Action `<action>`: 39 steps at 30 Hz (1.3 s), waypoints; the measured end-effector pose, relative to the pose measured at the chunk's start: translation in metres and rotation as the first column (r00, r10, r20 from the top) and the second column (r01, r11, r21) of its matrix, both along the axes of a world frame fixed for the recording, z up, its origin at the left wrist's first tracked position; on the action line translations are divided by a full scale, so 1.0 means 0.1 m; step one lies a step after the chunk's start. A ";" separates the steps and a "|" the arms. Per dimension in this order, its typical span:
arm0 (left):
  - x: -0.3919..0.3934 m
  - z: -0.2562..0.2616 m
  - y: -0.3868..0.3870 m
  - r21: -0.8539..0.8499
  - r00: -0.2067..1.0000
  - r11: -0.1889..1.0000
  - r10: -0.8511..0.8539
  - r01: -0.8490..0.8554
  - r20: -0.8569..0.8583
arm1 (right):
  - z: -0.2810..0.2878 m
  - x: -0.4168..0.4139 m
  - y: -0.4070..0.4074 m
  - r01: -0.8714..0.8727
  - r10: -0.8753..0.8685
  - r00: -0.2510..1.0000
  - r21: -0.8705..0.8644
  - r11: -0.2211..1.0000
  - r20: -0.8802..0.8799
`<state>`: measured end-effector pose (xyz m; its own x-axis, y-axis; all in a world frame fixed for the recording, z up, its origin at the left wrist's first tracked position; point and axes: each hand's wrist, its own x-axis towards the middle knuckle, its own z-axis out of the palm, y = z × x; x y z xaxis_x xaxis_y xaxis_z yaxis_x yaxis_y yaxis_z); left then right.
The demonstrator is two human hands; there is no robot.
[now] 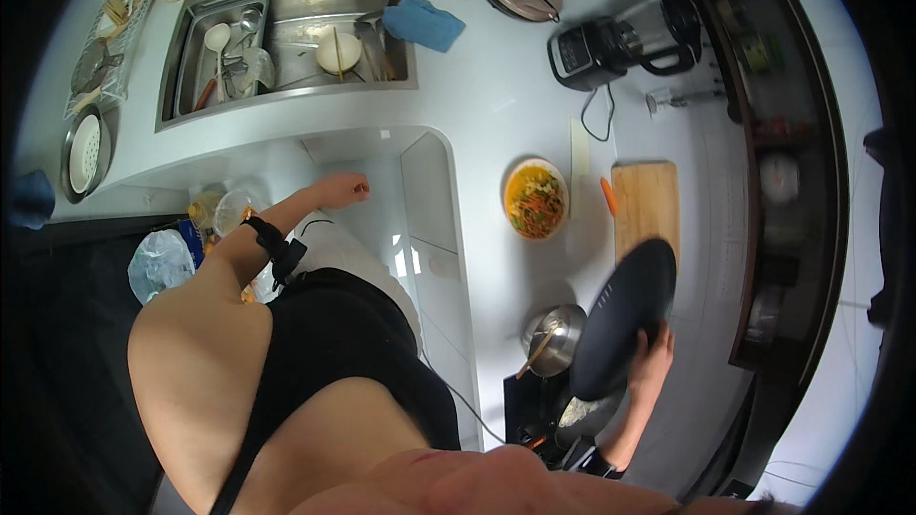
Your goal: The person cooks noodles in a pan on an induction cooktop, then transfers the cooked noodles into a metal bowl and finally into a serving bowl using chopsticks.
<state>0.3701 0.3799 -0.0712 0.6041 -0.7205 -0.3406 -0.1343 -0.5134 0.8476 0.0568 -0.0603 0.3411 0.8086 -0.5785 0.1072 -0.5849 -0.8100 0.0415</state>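
My right hand (650, 365) grips a round black pan lid (621, 315), which is tilted steeply on edge. Below it, a dark pan (597, 418) with pale food (578, 411) sits on the black cooktop (517, 408), partly covered by the lid and my forearm. Beside the lid stands a steel pot (565, 336) with a wooden utensil (537, 352) leaning in it. My left hand (345, 189) hangs over the floor gap with curled fingers, and I see nothing in it. A bowl of shredded vegetables in yellow liquid (535, 200) rests on the counter.
A wooden cutting board (645, 193) lies beyond the bowl, with a carrot (608, 196) at its edge. A black blender (608, 50) stands farther along the counter. Dishes fill part of the steel sink (293, 86), and a blue cloth (425, 21) drapes its corner. Dark shelves (780, 229) run along the wall.
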 end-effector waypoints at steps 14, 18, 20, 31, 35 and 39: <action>0.72 0.45 2.52 -0.048 0.857 0.866 0.482 -0.498 -0.182 | -1.74 5.45 3.42 -0.698 0.743 0.668 0.381 0.607 0.041; 0.51 0.34 2.91 -0.028 0.756 0.768 0.623 -0.640 -0.203 | -2.50 6.19 3.98 -0.672 0.752 0.649 0.372 0.640 -0.119; 0.36 0.30 3.02 0.048 0.680 0.709 0.692 -0.704 -0.243 | -2.82 6.42 4.17 -0.628 0.718 0.666 0.367 0.686 -0.204; 0.32 0.26 3.26 0.147 0.602 0.678 0.716 -0.720 -0.353 | -3.93 6.88 4.43 -0.455 0.569 0.774 0.381 0.805 -0.278; 0.35 0.23 3.25 0.152 0.579 0.678 0.706 -0.719 -0.408 | -4.25 6.89 4.53 -0.443 0.548 0.787 0.356 0.823 -0.286; 0.30 0.20 3.29 0.184 0.581 0.697 0.691 -0.693 -0.431 | -4.52 6.89 4.66 -0.470 0.563 0.774 0.332 0.818 -0.291</action>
<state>0.4001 0.7092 -0.0514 0.7042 -0.1507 -0.6939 0.6401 -0.2881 0.7122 0.7454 0.4059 -0.1107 0.9431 -0.0306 -0.3311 -0.0538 -0.9967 -0.0613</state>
